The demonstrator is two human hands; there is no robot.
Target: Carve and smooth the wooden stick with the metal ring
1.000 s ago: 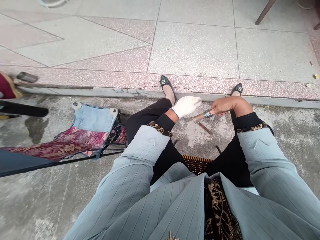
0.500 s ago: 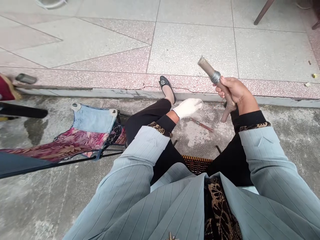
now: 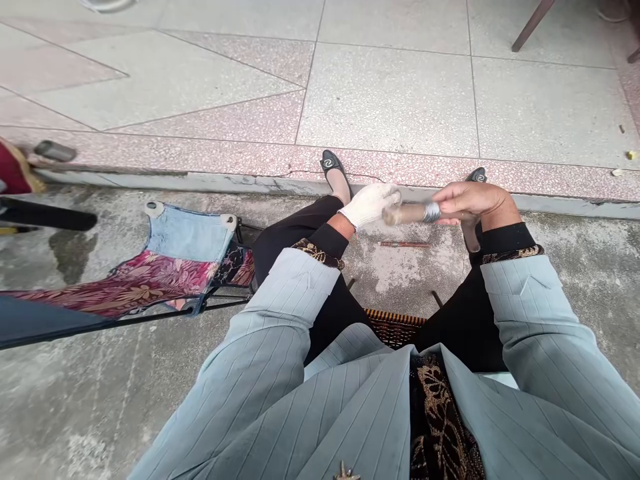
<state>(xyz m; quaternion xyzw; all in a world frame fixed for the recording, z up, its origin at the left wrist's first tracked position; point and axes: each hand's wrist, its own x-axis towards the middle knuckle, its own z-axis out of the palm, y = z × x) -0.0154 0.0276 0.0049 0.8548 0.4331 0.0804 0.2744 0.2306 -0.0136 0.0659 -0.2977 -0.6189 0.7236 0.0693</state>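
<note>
So, the whole spot is rough grey concrete (image 3: 165, 393) down low, with a raised step of pink and pale speckled tiles (image 3: 390, 100) running from 9 over 12 to 3 o'clock. Over between 9 and 10, a dull metal cylinder (image 3: 56, 151) lies on its side on the pink strip. Straight out at 9 there's a folding chair (image 3: 167, 277) with light blue and red floral fabric. One dark shoe (image 3: 331, 162) with a buckle sits around 12, up against the step edge. A woven seat (image 3: 395, 328) peeks out between the knees, somewhere between 4 and 5. Way up near 2 you get a brown furniture leg (image 3: 533, 25) on the tiles.

Now the hands. The left hand (image 3: 371, 205), in a white knit glove, is at 2 o'clock, back up, fingers bent in and bunched; can't tell whether it's gripping anything. The wire-wrapped stick (image 3: 407, 213) is between 2 and 3, roughly level, blurry blunt end right by the glove, and I can't tell if they touch. The bare right hand (image 3: 473, 200), close to 3, pinches it by the wire, thumb and fingers closed around it. A thin reddish rod (image 3: 404, 245) lies on the concrete at 3, below the stick.
</note>
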